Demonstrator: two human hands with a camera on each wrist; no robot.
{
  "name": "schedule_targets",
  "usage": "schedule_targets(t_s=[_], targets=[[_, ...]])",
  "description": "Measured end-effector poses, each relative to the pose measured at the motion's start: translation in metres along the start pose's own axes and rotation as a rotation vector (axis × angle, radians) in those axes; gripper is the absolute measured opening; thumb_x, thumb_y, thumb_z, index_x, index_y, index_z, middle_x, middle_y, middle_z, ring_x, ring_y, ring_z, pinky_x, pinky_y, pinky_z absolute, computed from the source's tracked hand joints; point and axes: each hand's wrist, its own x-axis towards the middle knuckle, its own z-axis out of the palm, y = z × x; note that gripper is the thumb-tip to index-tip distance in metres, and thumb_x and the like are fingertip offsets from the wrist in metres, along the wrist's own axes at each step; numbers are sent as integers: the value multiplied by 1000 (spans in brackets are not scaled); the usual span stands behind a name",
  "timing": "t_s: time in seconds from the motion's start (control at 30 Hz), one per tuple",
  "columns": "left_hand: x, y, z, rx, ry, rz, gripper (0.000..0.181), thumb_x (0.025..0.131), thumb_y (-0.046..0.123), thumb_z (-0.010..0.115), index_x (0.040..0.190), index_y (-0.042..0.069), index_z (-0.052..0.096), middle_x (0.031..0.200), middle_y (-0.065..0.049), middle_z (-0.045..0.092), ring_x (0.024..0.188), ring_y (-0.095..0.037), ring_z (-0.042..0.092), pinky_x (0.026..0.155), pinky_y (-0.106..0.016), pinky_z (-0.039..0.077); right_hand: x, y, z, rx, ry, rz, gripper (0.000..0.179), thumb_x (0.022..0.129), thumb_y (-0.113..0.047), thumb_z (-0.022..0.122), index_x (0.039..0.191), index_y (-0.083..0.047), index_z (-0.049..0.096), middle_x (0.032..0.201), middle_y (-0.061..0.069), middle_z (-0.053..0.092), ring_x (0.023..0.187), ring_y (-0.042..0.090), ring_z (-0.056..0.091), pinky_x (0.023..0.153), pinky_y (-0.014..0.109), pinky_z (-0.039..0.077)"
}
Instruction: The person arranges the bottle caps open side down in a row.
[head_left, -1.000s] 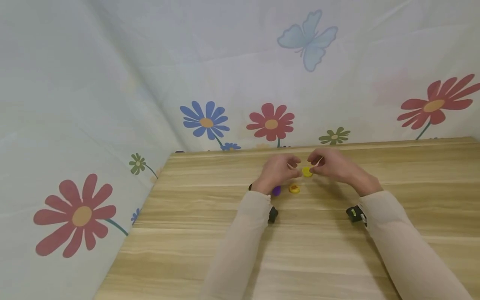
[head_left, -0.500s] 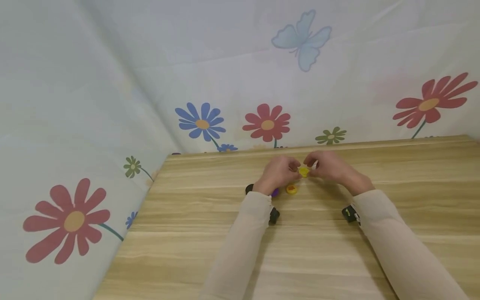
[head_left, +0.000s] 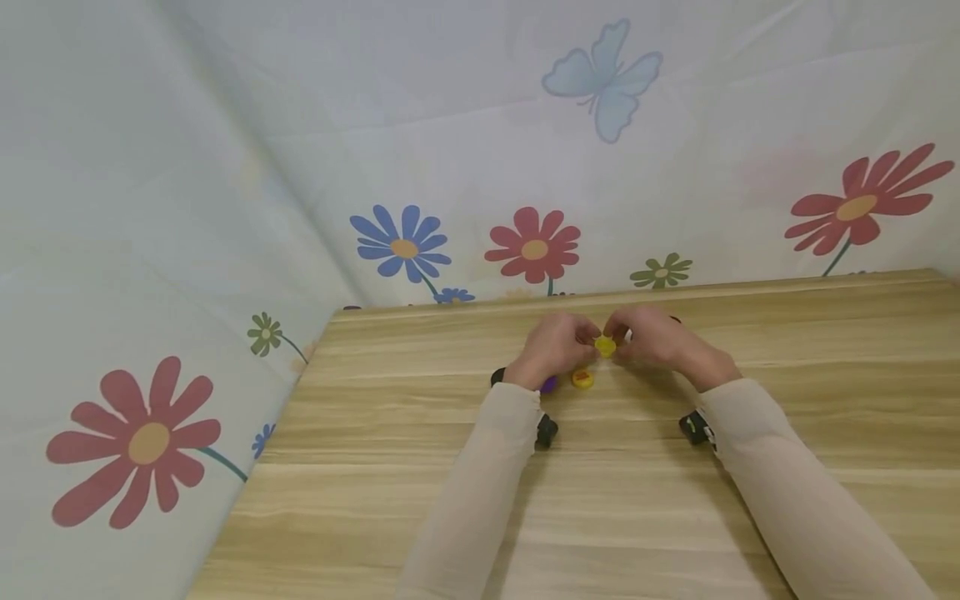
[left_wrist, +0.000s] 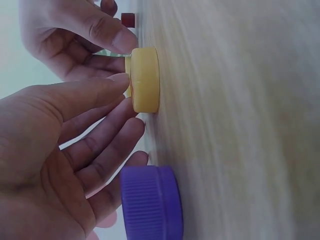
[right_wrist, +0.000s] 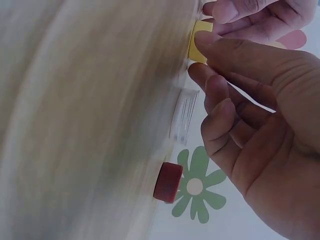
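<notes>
A small yellow bottle cap (head_left: 604, 347) sits between my two hands near the table's back. My right hand (head_left: 651, 340) pinches it from the right; in the right wrist view the thumb lies across the yellow cap (right_wrist: 201, 42). From the other side my left hand (head_left: 553, 346) has thumb and fingertips at its edge. A second yellow bottle cap (head_left: 582, 379), with an orange-brown mark on top, lies closer to me. In the left wrist view this nearer yellow cap (left_wrist: 146, 80) partly hides the held one. Beside the left hand is a ribbed purple bottle cap (left_wrist: 150, 202).
A clear cap (right_wrist: 184, 116) and a dark red bottle cap (right_wrist: 168, 182) rest on the table by my right hand. A black round thing (head_left: 498, 377) shows at the left wrist. Behind the wooden table (head_left: 420, 433) hangs a flower-printed cloth (head_left: 450, 125).
The right hand has moved left toward the left hand, bringing the yellow cap with it. The left hand's fingertips now meet that cap. The head view has shifted slightly.
</notes>
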Motion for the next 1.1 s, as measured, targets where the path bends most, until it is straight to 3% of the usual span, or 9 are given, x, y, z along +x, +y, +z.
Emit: schedule_targets(t_s=[0.23,0.47,0.7,0.87,1.1], targets=[[-4,0,-2,-10,-7,22,27,96,14,79,123,10,79,109,-2,78,101,-14,69,87,-25,51,1,0,4,-3,0,-15,20,87,0,82,104,4,72,97,12,72,93,31,66,89,53,55],[-8,-6,-8,-106,19,53,28,93,8,77,121,11,80,106,-1,77,97,-12,70,85,-23,53,-2,-3,-2,62,19,-18,16,93,-3,78,106,4,72,98,11,73,94,30,67,88,53,55],[-13,-9,-14,-191,46,66,23,94,6,80,117,10,80,111,1,78,95,-9,71,83,-19,54,-2,-8,-8,166,-4,-12,8,99,-3,73,106,1,73,99,9,74,83,21,66,73,38,55],[-14,-8,-17,-189,68,67,18,96,9,79,114,10,80,109,0,78,94,-10,71,81,-20,54,-4,-10,-10,211,-21,26,8,103,-8,69,106,-1,72,99,10,73,74,20,63,65,34,54],[-14,-9,-19,-181,82,58,13,99,19,79,110,12,81,98,4,76,91,-11,66,80,-23,52,-4,-10,-13,220,-8,32,9,100,-6,72,107,-1,72,100,10,72,77,19,62,67,35,53]])
